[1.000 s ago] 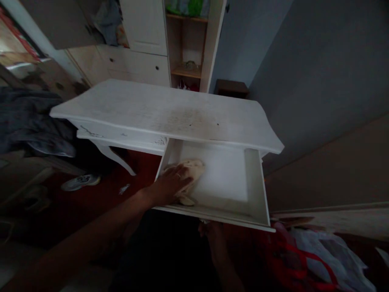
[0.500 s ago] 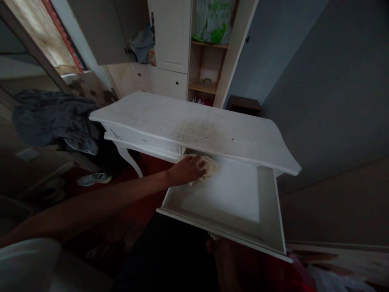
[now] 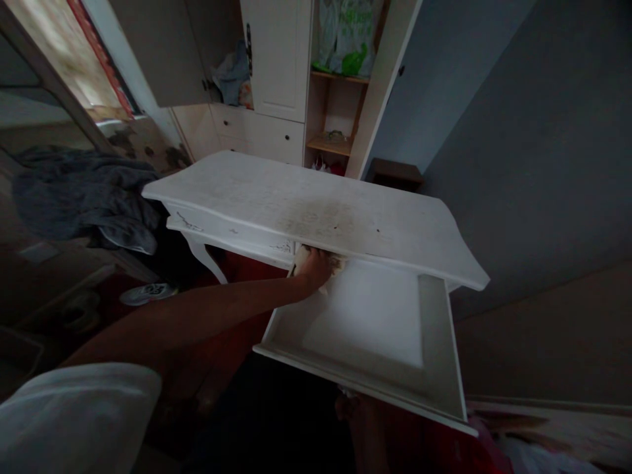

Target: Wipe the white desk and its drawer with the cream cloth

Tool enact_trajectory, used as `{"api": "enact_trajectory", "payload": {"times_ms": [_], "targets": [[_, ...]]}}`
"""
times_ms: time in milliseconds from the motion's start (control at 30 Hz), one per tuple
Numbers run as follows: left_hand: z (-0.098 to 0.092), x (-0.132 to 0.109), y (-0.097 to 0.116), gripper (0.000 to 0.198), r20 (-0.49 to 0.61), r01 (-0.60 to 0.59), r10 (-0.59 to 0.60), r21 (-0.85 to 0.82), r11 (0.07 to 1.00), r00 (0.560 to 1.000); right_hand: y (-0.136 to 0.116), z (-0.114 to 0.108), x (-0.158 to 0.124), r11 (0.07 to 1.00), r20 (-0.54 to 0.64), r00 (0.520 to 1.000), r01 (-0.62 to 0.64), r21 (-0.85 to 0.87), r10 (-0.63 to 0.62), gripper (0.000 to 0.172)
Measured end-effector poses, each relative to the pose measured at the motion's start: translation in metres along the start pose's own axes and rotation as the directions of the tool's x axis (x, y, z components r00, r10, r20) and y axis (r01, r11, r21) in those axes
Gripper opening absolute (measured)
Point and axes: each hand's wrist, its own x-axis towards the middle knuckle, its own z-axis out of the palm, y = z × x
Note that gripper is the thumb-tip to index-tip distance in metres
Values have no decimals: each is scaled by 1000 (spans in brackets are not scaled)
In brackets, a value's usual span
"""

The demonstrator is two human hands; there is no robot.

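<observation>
My left hand (image 3: 316, 268) is closed on a cream cloth (image 3: 338, 264) at the back left corner of a pulled-out white drawer (image 3: 365, 316). Part of the cloth is covered by the fingers, and it touches the drawer's inside near the desk front. Below the drawer's front panel, in shadow, my right hand (image 3: 353, 407) has its fingers curled around a small pale drawer knob (image 3: 347, 391). The white desk (image 3: 237, 181) carries a brownish stain (image 3: 320, 217) on its top, behind the open drawer.
Dark grey clothing (image 3: 83, 197) is heaped left of the desk, with a shoe (image 3: 148, 293) on the floor below. Behind stands a white cabinet (image 3: 279, 59) with an open shelf holding a plastic bag (image 3: 345, 36). A grey wall (image 3: 538, 164) rises at the right.
My left hand has pushed the cloth farther back and left, into the drawer's rear corner. The left arm reaches farther forward. My right hand stays at the drawer front.
</observation>
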Motion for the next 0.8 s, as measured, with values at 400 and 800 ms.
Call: {"api": "enact_trajectory", "payload": {"times_ms": [400,800], "targets": [[-9,-42,-1,39,41,-27,30,-72,997,999,-5,-5,-25,997,-48,997,63,49,-60,34],[-23,-108,-15,28,179,-315,422,-430,846,889,-15,-9,-28,997,-62,998,30,74,-25,23]]}}
